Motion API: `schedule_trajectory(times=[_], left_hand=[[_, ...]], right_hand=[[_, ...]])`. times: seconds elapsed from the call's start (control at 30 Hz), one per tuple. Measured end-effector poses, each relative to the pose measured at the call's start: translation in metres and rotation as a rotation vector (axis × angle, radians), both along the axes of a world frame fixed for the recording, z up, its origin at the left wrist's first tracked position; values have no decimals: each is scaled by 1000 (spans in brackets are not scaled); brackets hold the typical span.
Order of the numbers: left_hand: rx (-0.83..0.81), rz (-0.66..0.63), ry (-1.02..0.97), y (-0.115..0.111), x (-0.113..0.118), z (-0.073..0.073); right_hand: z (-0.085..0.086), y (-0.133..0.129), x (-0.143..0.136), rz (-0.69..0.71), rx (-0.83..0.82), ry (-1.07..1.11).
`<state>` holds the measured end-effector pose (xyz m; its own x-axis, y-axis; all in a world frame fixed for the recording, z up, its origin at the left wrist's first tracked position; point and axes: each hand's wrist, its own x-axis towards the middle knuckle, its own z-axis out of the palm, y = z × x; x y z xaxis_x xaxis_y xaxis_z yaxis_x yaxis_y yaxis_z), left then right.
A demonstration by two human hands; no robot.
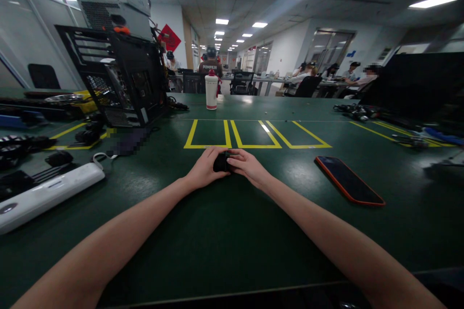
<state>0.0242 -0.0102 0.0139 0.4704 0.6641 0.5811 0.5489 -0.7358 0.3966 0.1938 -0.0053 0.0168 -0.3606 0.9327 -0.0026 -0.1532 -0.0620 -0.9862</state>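
Observation:
A small black object (pixel 220 162) is between my two hands, low over the green table (pixel 224 231), just in front of the yellow tape outlines (pixel 256 146). My left hand (pixel 203 166) wraps round its left side, thumb below and fingers over the top. From the right, the fingers of my right hand (pixel 248 165) are closed against its right side. What exactly the object is cannot be made out, since the fingers cover parts of it.
A phone (pixel 350 181) with an orange edge lies at right. At left are a white power strip (pixel 54 193), black parts and an open computer case (pixel 134 82). A white bottle (pixel 211 91) stands behind the outlines. Several people sit in the background.

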Motion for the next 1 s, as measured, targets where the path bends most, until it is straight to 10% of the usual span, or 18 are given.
schedule_trajectory(times=[1.0], left_hand=[[4, 13, 12, 1, 0, 0]], right_hand=[[-6, -3, 3, 17, 178, -70]])
